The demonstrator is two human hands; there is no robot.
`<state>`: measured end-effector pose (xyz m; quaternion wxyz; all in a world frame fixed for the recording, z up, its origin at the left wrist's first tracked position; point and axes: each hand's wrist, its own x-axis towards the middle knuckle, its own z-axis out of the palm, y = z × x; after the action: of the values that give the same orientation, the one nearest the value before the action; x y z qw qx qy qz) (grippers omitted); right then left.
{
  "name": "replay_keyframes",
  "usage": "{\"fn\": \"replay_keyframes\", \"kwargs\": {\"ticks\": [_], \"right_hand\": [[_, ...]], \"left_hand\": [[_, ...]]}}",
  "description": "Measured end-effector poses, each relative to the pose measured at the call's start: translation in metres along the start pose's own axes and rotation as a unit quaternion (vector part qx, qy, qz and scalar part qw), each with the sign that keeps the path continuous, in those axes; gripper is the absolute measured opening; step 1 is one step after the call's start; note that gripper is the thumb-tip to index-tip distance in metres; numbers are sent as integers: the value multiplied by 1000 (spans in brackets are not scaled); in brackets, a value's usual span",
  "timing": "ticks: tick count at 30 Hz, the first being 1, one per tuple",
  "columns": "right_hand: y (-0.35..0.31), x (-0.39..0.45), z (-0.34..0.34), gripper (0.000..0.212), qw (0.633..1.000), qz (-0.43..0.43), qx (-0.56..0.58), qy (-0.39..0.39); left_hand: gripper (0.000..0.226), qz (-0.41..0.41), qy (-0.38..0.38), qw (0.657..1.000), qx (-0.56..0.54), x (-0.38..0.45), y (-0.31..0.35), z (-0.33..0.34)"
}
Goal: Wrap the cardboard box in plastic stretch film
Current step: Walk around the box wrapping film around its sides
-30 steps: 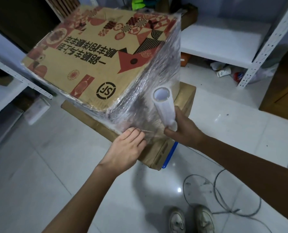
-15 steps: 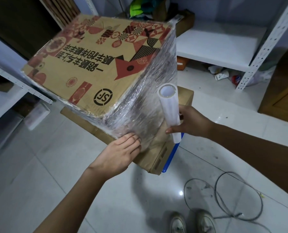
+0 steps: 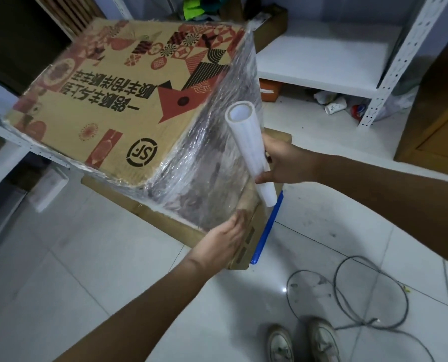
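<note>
A large printed cardboard box sits tilted on a flat brown carton. Its near side wall is covered in shiny stretch film. My right hand grips the white film roll, held nearly upright beside the box's right corner, with film running from it to the box. My left hand lies with straight fingers against the lower right edge of the filmed side.
White metal shelving stands behind and to the right, with small rubbish under it. A blue strip sticks out beside the carton. A grey cable loops on the tiled floor near my shoes. A wooden cabinet is at right.
My left hand slid right along the bottom of the filmed side. My right hand carried the roll up and away to the right, drawing out more film.
</note>
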<state>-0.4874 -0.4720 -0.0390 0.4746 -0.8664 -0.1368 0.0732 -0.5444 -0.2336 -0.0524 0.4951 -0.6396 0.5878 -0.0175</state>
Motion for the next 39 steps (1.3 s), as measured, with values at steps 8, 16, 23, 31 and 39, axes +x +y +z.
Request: {"fn": "replay_keyframes", "kwargs": {"ticks": [8,16,23,31,39], "right_hand": [[4,11,0,81,999,-22,-28,29],[-1,3,9,63,996,-30,-56,58],[2,0,20,57,997,16,14,68],[1,-6,11,52,998,22,-34,41],[-5,-1,-4,47,997,8,-74,-26]], "left_hand": [[86,10,-33,987,155,65,-11,36],[92,-19,-97,985,143,67,1,42],[95,-26,-103,989,104,70,2,44],[92,-9,-54,994,94,63,-2,48],[103,-51,-67,996,-5,57,2,52]]}}
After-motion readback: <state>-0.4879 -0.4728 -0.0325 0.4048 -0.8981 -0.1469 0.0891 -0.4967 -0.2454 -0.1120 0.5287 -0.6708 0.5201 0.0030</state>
